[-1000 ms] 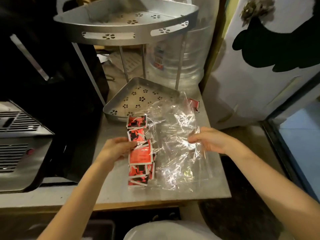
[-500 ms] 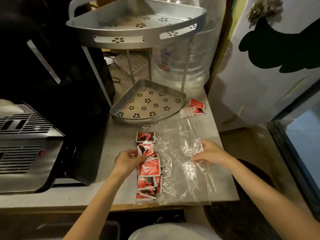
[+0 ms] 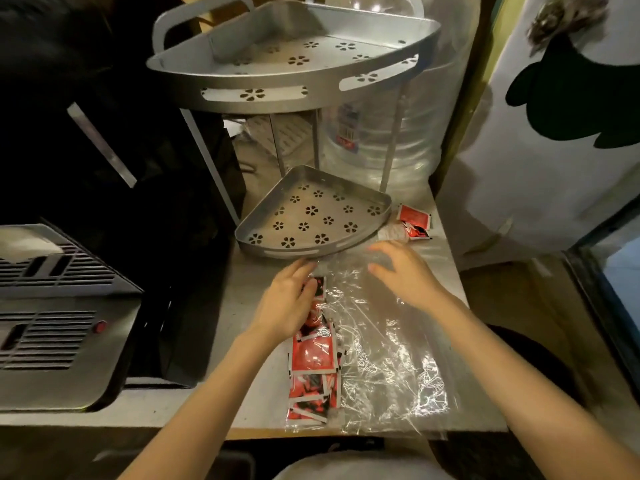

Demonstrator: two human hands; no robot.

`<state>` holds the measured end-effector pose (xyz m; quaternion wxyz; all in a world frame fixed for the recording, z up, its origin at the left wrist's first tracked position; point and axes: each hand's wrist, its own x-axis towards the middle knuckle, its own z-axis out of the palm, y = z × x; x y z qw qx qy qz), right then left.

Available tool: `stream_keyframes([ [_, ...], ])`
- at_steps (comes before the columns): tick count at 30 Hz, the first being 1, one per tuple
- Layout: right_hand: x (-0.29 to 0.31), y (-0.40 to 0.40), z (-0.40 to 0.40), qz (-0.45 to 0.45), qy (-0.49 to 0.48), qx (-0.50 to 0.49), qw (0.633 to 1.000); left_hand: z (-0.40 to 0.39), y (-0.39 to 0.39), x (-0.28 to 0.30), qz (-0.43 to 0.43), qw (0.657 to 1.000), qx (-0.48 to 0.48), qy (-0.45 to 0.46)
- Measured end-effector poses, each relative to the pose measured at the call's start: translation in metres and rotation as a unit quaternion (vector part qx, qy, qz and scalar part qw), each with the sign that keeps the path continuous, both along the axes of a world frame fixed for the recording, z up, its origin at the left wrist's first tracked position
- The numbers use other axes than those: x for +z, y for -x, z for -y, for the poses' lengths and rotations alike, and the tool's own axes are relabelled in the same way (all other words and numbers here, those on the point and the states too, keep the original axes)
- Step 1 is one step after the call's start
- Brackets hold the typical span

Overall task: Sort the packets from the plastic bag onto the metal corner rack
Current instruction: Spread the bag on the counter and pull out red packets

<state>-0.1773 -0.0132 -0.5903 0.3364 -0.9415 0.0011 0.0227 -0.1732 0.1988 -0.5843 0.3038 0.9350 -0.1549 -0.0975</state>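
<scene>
The left hand point(image 3: 287, 303) lies with its fingers loosely extended over the far end of a row of red, black and white square packets point(image 3: 313, 355); whether the grip pinches one of them cannot be told, as the fingertips blur where they meet the packets. The right hand point(image 3: 405, 275) is spread wide and flat, palm down, on the far edge of the crinkled clear plastic bag point(image 3: 388, 368), holding nothing.

The packets run in an overlapping line from the left hand toward 6 o'clock, along the bag's left side and apparently inside it, on the grey table point(image 3: 242, 341). The bag stretches from both hands to the table's near edge.

Just beyond the fingertips, at 12 o'clock, stands the two-tier silver metal corner rack point(image 3: 294, 81) with flower-shaped cut-outs; its lower tray point(image 3: 277, 252) rests on the table with nothing visible in it, and its upper tray likewise shows only bare metal. At 1 o'clock of the right hand, just beside the lower tray's right corner, lie two loose red packets point(image 3: 414, 220) next to a small pale wrapper.

Behind the rack stands a large clear plastic water jug point(image 3: 408, 143). At 9 o'clock sits a grey slotted appliance point(image 3: 52, 323) with a red button.
</scene>
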Motion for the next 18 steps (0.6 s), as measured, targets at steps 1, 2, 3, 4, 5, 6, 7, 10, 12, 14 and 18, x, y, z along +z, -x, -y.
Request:
stream_keyframes([
  [1,-0.002,-0.005,-0.004,0.001,-0.007,0.001,1.000,0.001,-0.006,-0.002,-0.005,1.000,-0.003,0.000],
  [2,-0.004,-0.009,-0.009,0.002,-0.004,0.006,1.000,0.003,-0.011,-0.004,-0.009,1.000,-0.003,0.001],
  [3,-0.006,-0.013,-0.012,0.004,0.007,0.015,1.000,0.005,-0.014,-0.007,-0.013,1.000,-0.001,0.004],
  [4,-0.010,-0.017,-0.016,0.008,0.023,0.027,0.999,0.010,-0.016,-0.012,-0.014,1.000,-0.002,0.006],
  [5,-0.013,-0.021,-0.020,0.010,0.041,0.040,0.998,0.015,-0.017,-0.017,-0.010,1.000,-0.008,0.004],
  [6,-0.017,-0.025,-0.023,0.005,0.057,0.053,0.997,0.020,-0.017,-0.023,0.002,1.000,-0.016,-0.005],
  [7,-0.021,-0.029,-0.027,-0.006,0.070,0.066,0.995,0.025,-0.016,-0.029,0.017,0.999,-0.023,-0.019],
  [10,-0.035,-0.036,-0.031,-0.035,0.106,0.086,0.990,0.035,-0.014,-0.048,0.037,0.996,-0.015,-0.082],
  [12,-0.042,-0.039,-0.032,-0.032,0.121,0.082,0.989,0.036,-0.013,-0.058,0.042,0.992,-0.019,-0.116],
  [14,-0.047,-0.040,-0.031,-0.020,0.125,0.071,0.989,0.036,-0.013,-0.063,0.043,0.991,-0.023,-0.124],
  [18,-0.053,-0.042,-0.030,0.008,0.148,0.070,0.986,0.036,-0.015,-0.067,0.038,0.989,-0.032,-0.142],
])
